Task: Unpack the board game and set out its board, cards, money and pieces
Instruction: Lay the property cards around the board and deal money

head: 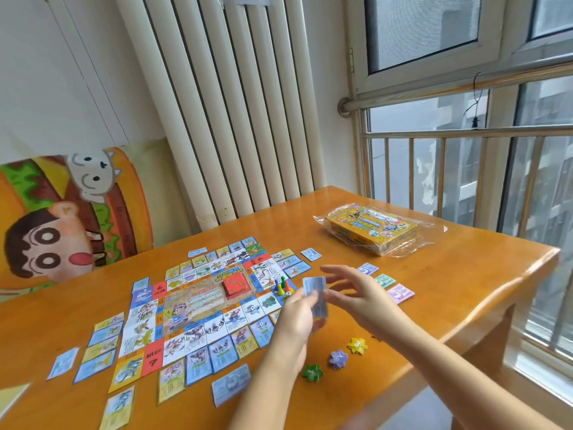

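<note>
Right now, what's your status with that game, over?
Left hand grips blue notes; right hand fingers spread beside them. Board laid, cards around it. Nothing blocking.

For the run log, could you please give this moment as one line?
left hand: holds blue paper stack | right hand: open, beside stack | board: laid out | box: in plastic wrap

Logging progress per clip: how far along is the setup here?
Mostly done: board unfolded, cards laid around it, pawns on it, note piles beside it. In hand: left hand grips blue notes, right hand open beside them. Left: placing those.
</note>
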`<action>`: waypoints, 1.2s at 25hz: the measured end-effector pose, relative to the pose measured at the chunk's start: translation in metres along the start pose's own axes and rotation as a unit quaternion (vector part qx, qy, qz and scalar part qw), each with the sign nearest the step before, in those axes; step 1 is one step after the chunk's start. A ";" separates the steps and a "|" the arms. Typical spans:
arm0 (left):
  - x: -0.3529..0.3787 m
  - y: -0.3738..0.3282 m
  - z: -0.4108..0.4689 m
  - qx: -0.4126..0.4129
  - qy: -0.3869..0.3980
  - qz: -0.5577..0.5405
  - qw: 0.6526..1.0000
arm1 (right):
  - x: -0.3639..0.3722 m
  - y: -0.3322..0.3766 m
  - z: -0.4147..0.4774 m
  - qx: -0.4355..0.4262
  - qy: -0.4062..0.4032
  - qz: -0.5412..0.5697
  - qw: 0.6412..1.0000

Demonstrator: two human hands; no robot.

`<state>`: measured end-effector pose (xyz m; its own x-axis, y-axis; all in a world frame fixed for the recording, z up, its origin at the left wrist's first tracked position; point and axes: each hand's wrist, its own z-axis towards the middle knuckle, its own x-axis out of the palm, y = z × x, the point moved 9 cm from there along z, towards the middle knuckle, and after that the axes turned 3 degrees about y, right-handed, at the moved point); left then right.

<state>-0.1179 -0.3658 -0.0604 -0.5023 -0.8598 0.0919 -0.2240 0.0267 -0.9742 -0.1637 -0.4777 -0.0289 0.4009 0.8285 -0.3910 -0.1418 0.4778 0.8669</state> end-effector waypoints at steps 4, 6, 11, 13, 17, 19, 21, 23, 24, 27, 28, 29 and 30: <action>0.018 0.004 -0.013 0.026 -0.011 -0.110 0.993 | 0.003 -0.012 -0.026 0.059 -0.058 0.169 0.982; 0.033 0.006 -0.020 0.032 0.014 -0.163 0.986 | 0.000 -0.010 -0.034 0.068 -0.063 0.214 0.972; 0.027 -0.003 -0.029 0.098 0.034 0.042 0.994 | -0.038 -0.004 -0.043 0.068 0.057 -0.001 0.996; 0.032 -0.007 -0.032 0.124 0.046 0.139 0.981 | -0.052 -0.006 -0.050 0.067 0.086 -0.058 0.992; 0.056 -0.004 -0.033 0.122 0.024 0.088 0.988 | -0.082 -0.023 -0.063 0.106 -0.060 0.152 0.981; 0.067 0.004 -0.033 0.119 0.012 0.052 0.991 | -0.087 -0.038 -0.070 0.122 -0.135 0.226 0.957; 0.077 0.012 -0.031 0.120 0.017 0.066 0.990 | -0.091 -0.049 -0.074 0.120 -0.175 0.235 0.948; 0.083 0.015 -0.028 0.123 0.026 0.093 0.988 | -0.093 -0.054 -0.074 0.119 -0.180 0.236 0.948; 0.084 0.015 -0.027 0.125 0.031 0.104 0.986 | -0.095 -0.056 -0.073 0.121 -0.174 0.229 0.950; 0.082 0.009 -0.018 0.135 0.026 0.177 0.975 | -0.106 -0.067 -0.064 0.146 -0.155 0.165 0.963; 0.076 0.006 -0.013 0.142 0.007 0.234 0.962 | -0.112 -0.075 -0.060 0.165 -0.155 0.146 0.963; 0.069 0.004 -0.008 0.146 -0.015 0.301 0.942 | -0.118 -0.085 -0.056 0.187 -0.155 0.133 0.961; 0.061 0.003 -0.002 0.142 -0.032 0.360 0.921 | -0.123 -0.094 -0.053 0.208 -0.155 0.122 0.958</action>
<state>-0.1512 -0.4168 -0.0572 -0.3828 -0.6998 -0.6031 0.3808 0.4753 -0.7931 -0.2475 -0.6092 -0.0783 0.6599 0.7438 -0.1066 0.0821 0.0697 0.9942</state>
